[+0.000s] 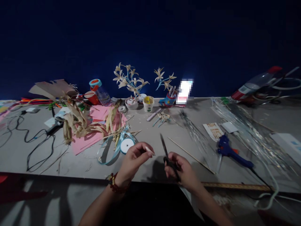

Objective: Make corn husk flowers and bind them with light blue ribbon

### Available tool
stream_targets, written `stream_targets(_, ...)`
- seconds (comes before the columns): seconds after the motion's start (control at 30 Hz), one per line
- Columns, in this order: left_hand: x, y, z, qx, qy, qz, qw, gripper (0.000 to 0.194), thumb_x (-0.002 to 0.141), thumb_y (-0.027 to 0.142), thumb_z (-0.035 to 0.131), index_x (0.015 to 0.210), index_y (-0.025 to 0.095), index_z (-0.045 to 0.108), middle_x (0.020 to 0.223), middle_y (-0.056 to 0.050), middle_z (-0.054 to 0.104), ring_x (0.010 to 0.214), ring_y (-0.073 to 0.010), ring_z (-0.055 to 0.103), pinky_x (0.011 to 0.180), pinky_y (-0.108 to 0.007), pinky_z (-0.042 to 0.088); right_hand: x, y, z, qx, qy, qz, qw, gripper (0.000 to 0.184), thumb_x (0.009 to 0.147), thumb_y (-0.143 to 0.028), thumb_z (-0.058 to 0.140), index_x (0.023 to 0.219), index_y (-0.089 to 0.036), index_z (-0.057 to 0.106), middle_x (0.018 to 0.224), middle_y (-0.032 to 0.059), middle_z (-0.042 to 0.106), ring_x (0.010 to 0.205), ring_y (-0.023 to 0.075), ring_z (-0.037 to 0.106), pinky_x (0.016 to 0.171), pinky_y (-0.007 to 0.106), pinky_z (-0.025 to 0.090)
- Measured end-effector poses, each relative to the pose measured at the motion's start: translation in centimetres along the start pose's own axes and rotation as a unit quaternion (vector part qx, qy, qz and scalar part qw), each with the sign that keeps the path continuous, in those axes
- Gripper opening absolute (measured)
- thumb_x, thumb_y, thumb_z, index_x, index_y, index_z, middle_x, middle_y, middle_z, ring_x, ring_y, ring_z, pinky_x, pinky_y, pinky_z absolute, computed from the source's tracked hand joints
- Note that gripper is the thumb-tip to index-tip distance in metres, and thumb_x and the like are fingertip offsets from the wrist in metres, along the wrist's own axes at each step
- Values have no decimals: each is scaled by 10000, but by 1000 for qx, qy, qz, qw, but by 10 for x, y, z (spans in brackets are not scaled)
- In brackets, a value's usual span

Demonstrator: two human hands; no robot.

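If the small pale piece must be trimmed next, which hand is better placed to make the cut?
Probably the right: the right hand holds the scissors, blades pointing away from the body, while the left hand pinches the pale piece at its fingertips.

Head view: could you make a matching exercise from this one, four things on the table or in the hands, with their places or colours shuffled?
1. scissors
2. glue gun
3. pale piece
4. pink paper

A. dark blue
B. at the fingertips of the left hand
C. partly under dried husks
D. in the right hand

Pairs: 1-D, 2-A, 3-B, 4-C
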State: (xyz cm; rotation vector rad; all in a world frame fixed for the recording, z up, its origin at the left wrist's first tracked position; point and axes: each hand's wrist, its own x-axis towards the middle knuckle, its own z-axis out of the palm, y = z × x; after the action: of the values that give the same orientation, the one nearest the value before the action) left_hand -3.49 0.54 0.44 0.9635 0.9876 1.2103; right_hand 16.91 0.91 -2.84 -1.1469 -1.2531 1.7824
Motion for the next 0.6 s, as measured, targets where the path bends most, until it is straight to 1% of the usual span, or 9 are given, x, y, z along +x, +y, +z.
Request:
stream_targets(0.03, 0, 0, 0, 18, -8, 7, 1000, 151, 835, 264, 735, 804, 169, 622, 820, -31, 656, 770, -147, 563, 741, -261, 434, 1, 0, 2, 17, 13, -26, 999, 384, 663, -392, 861, 809, -229, 545, 720, -28, 633, 619, 140, 593, 594, 254, 477)
stream_targets(0.1, -1, 1, 2, 53, -25, 19, 998, 146, 845, 265, 725, 806, 166, 626, 817, -33, 647, 791, -154, 564, 756, -264, 429, 5, -2, 7, 34, 29, -81, 996, 352, 687, -345, 855, 894, -242, 589, 855, 3, 681, 749, 171, 632, 695, 281, 510)
stream_targets(0.17, -2, 2, 3, 83, -37, 26, 996, 151, 847, 265, 720, 797, 163, 621, 811, -34, 638, 797, -160, 563, 766, -269, 425, 9, -4, 12, 36, 36, -124, 991, 326, 727, -298, 831, 947, -257, 593, 892, 2, 684, 758, 166, 625, 705, 280, 506)
stream_targets(0.23, -3, 3, 4, 100, -45, 26, 994, 158, 846, 267, 717, 790, 162, 613, 802, -30, 628, 790, -158, 556, 766, -269, 420, 13, -5, 17, 28, 41, -147, 988, 293, 754, -262, 806, 945, -257, 584, 859, -9, 672, 712, 148, 607, 670, 262, 491)
stream_targets(0.33, -3, 3, 5, 100, -44, 15, 994, 176, 839, 276, 721, 775, 159, 606, 789, -27, 614, 779, -155, 544, 752, -268, 414, 15, -5, 21, 23, 40, -144, 988, 274, 764, -254, 788, 934, -247, 574, 823, -13, 662, 680, 141, 606, 641, 251, 488)
stream_targets(0.43, -4, -1, 6, 87, -30, 12, 996, 175, 841, 281, 716, 776, 159, 608, 784, -24, 597, 774, -154, 530, 738, -267, 410, 13, -4, 23, 29, 46, -134, 990, 287, 762, -287, 784, 941, -242, 565, 844, -4, 665, 694, 146, 611, 646, 252, 494)
stream_targets(0.5, -5, -3, 7, 81, -22, 22, 996, 170, 857, 284, 698, 784, 159, 608, 786, -23, 583, 773, -154, 521, 733, -269, 408, 12, -4, 23, 26, 40, -124, 991, 304, 762, -318, 786, 945, -238, 558, 847, -2, 659, 705, 149, 604, 652, 252, 490)
stream_targets(0.6, -6, -4, 7, 76, -11, 46, 996, 172, 884, 286, 665, 789, 159, 599, 794, -24, 567, 766, -152, 518, 726, -272, 410, 8, -4, 18, -6, 17, -103, 995, 332, 763, -373, 790, 944, -229, 552, 829, -7, 632, 713, 147, 574, 662, 250, 468)
